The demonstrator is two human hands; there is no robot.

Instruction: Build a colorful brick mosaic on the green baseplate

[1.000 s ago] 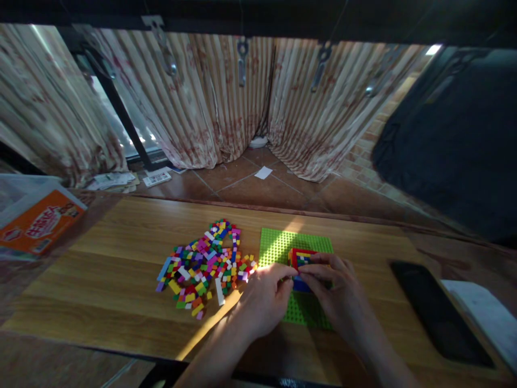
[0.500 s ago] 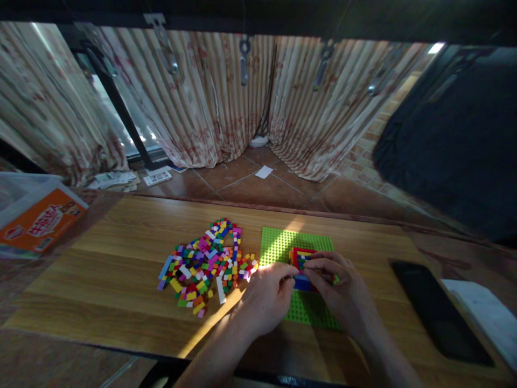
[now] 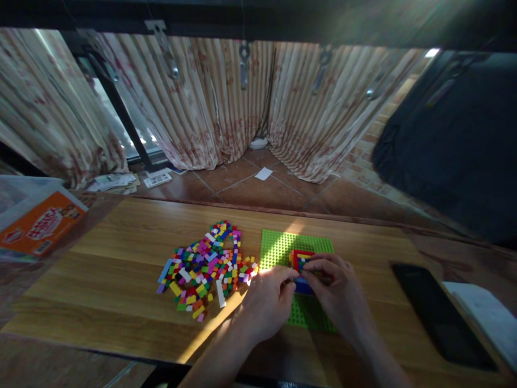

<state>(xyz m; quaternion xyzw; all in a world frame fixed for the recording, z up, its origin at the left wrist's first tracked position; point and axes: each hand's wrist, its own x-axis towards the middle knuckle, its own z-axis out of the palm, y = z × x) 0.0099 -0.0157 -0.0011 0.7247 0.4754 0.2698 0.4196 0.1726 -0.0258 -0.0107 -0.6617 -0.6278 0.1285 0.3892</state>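
A green studded baseplate lies on the wooden table. On it stands a small build of red, yellow and blue bricks. My left hand rests at the plate's left side, its fingers curled and pinched against the build's near left corner. My right hand covers the build's right side, fingers bent and pressing on the bricks. A blue brick at the build's front shows between my two hands. A heap of small mixed-colour bricks lies left of the plate.
A black phone lies at the table's right, beside a white book or pad. An orange printed box in a clear container sits at the far left. Beyond the table are a tiled floor, curtains and a dark bag.
Both hands stay on the build with only slight finger shifts; my right hand has closed in a little over the bricks. The view has dipped slightly.
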